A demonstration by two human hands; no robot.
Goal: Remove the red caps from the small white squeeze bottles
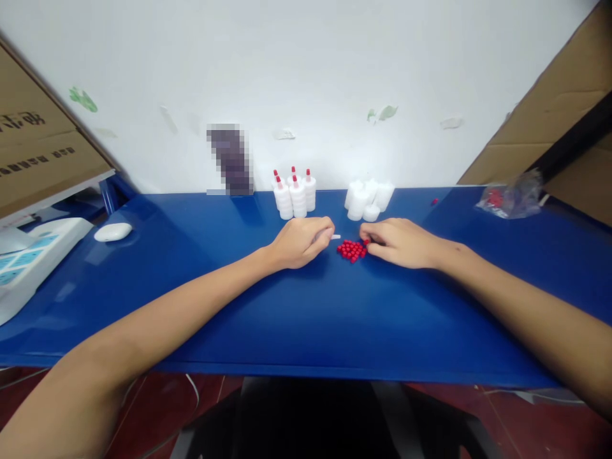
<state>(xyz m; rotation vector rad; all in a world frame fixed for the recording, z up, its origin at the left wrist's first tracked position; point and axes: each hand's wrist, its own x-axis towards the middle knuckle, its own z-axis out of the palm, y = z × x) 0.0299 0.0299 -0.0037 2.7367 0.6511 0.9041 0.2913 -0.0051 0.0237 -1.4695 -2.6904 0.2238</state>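
Observation:
My left hand (pixel 302 242) rests on the blue table (pixel 306 319), fingers curled round a small white bottle whose thin nozzle tip (pixel 336 236) pokes out to the right. A little pile of red caps (pixel 352 250) lies between my hands. My right hand (pixel 401 242) lies just right of the pile, its fingertips pinched on one red cap (pixel 366 241). Behind them stand several white bottles with red caps (pixel 295 193) and a cluster of uncapped white bottles (pixel 368 199).
A white mouse (pixel 113 232) and a white device (pixel 29 258) sit at the left. A plastic bag with red bits (pixel 511 199) lies at the far right. Cardboard boxes (pixel 38 140) flank both sides. One stray red cap (pixel 434 201) lies near the back.

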